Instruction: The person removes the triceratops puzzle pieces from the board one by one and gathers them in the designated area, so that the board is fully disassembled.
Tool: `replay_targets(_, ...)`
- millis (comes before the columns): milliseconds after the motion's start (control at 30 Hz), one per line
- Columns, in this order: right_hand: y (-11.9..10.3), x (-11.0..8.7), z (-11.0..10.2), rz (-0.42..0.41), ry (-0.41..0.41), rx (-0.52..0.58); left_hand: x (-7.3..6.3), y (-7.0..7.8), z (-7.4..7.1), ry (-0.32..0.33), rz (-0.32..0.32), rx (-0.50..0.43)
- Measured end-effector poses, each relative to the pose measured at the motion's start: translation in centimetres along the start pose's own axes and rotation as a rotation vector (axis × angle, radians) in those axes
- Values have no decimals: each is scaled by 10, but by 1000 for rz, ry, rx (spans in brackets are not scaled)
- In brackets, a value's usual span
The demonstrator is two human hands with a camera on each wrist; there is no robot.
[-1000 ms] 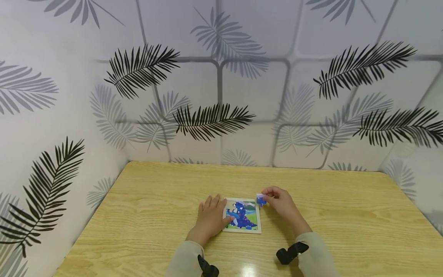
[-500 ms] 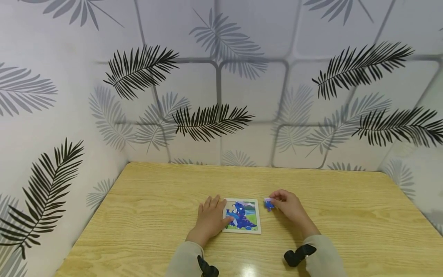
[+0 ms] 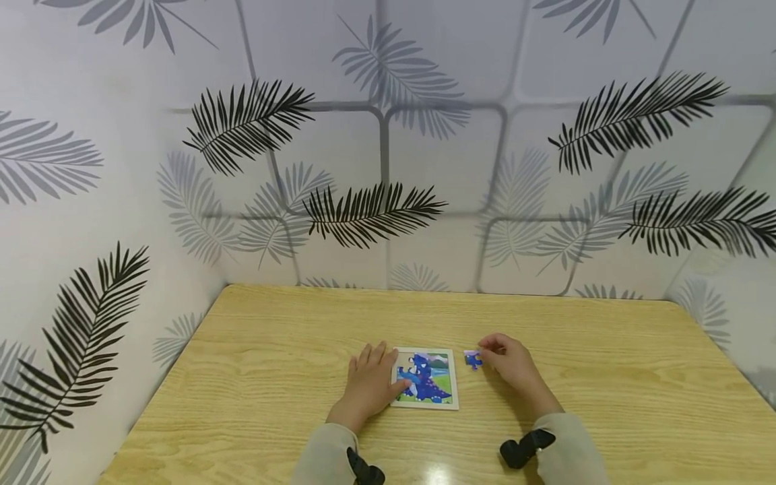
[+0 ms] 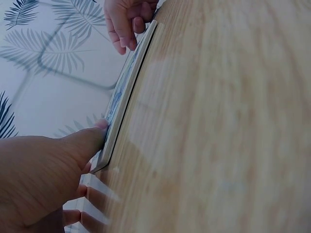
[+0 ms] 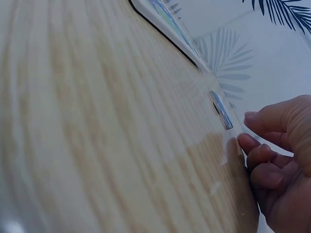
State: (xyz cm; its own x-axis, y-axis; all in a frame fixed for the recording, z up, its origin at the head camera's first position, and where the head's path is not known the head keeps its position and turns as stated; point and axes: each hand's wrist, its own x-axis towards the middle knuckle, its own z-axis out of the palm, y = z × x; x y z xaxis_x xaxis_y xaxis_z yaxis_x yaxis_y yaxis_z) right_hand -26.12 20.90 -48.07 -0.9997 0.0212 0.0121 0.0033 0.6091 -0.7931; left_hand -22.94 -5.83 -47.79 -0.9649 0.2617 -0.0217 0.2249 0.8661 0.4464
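A square jigsaw puzzle (image 3: 433, 380) of a blue dinosaur lies on the table in a pale frame. A gap shows in its upper left part. My left hand (image 3: 368, 384) rests at the frame's left side, fingers spread and thumb (image 4: 92, 138) on the picture. To the right of the frame, a loose blue and lilac puzzle piece (image 3: 473, 359) lies flat on the table. My right hand (image 3: 511, 364) is just right of that piece. In the right wrist view, a small space shows between its fingertips (image 5: 250, 116) and the piece (image 5: 221, 110).
The light wooden table (image 3: 291, 337) runs back to a wall (image 3: 436, 249) with a leaf pattern. Black wrist cameras sit on both sleeves, one at the left wrist (image 3: 365, 468) and one at the right (image 3: 526, 449).
My right hand has carried the puzzle piece rightward from the frame's upper right corner, laid it on the table and let go of it. The left hand has stayed put.
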Motion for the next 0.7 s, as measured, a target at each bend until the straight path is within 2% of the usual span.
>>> replay_targets(400, 2, -1, -1, 20, 12, 16, 2, -1, 4, 2, -4, 7)
replay_targets(700, -3, -1, -2, -9, 42, 38, 3, -2, 4, 4, -2, 17)
